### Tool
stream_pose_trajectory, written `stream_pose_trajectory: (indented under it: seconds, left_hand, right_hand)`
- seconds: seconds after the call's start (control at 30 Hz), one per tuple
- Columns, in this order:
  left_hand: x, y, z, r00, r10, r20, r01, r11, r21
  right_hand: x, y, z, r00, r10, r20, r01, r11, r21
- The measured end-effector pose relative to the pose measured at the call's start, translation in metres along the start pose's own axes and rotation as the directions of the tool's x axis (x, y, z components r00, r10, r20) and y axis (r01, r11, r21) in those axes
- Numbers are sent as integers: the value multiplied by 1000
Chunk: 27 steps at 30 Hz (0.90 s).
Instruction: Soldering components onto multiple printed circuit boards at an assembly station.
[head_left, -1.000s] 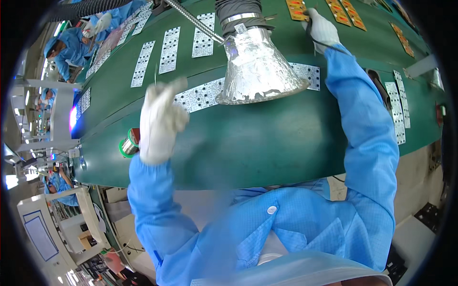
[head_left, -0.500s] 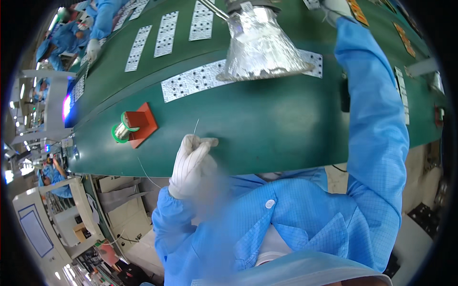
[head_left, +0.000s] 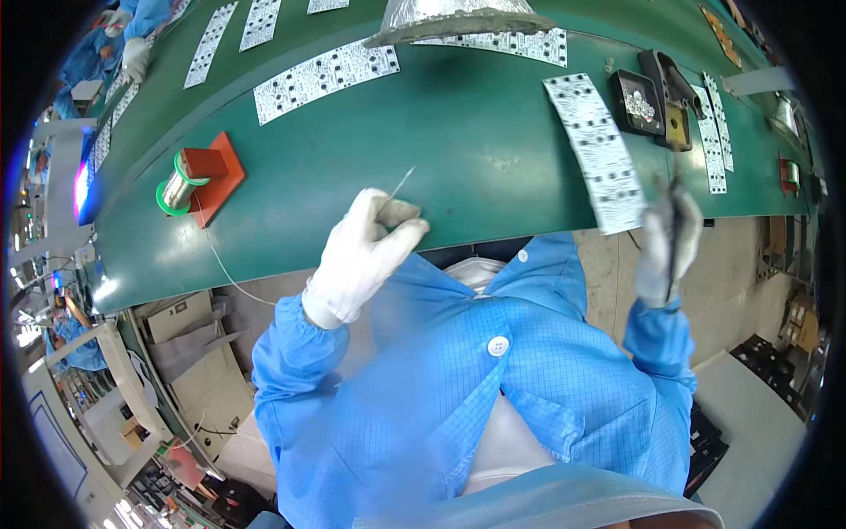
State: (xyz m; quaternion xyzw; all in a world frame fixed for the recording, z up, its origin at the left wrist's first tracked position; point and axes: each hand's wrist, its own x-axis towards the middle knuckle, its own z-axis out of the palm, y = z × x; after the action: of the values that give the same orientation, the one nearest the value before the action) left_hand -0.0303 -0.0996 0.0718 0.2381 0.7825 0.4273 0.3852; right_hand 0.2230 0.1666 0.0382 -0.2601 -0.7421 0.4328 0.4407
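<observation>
My left hand (head_left: 366,251), in a white glove, is closed around a thin solder wire (head_left: 404,182) whose end sticks up past the fingers. The wire trails back to a green-rimmed solder spool (head_left: 181,189) on a red holder (head_left: 220,176) at the left. My right hand (head_left: 667,242), gloved and blurred by motion, is closed on a slim dark tool that looks like a soldering iron (head_left: 676,207), pointing away from me. Beside this hand a white circuit board strip (head_left: 599,150) lies slantwise on the green table.
A black tray of small parts (head_left: 638,104) stands beside a soldering iron stand (head_left: 674,88). More board strips (head_left: 326,78) lie across the back. A foil-covered hood (head_left: 458,19) hangs over the far middle. A co-worker's gloved hand (head_left: 136,58) is at far left.
My right hand has come back from the far right toward the near edge, now with the dark tool. A board strip now lies at the right. The view has shifted.
</observation>
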Motion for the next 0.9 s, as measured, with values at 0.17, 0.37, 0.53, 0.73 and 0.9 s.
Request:
stream_pose_trajectory:
  seconds: [0.17, 0.37, 0.53, 0.73, 0.9]
  left_hand:
    - [21, 12, 63, 853, 522, -12, -466, 771, 435]
    - [49, 11, 92, 770, 637, -39, -336, 457, 824]
    - [53, -2, 52, 823, 568, 21, -325, 440, 837]
    - [50, -1, 46, 788, 616, 8, -387, 486, 784]
    - [52, -2, 73, 753, 650, -105, -362, 542, 758]
  right_hand:
    - [-21, -1, 39, 860, -121, 495, 155, 988, -27]
    - [43, -2, 46, 896, -196, 399, 360, 847, -391]
    - [49, 20, 53, 972, -187, 139, 224, 916, -332]
    - [36, 50, 67, 998, -60, -36, 57, 995, -79]
    - [41, 46, 64, 998, 38, -40, -40, 998, -51]
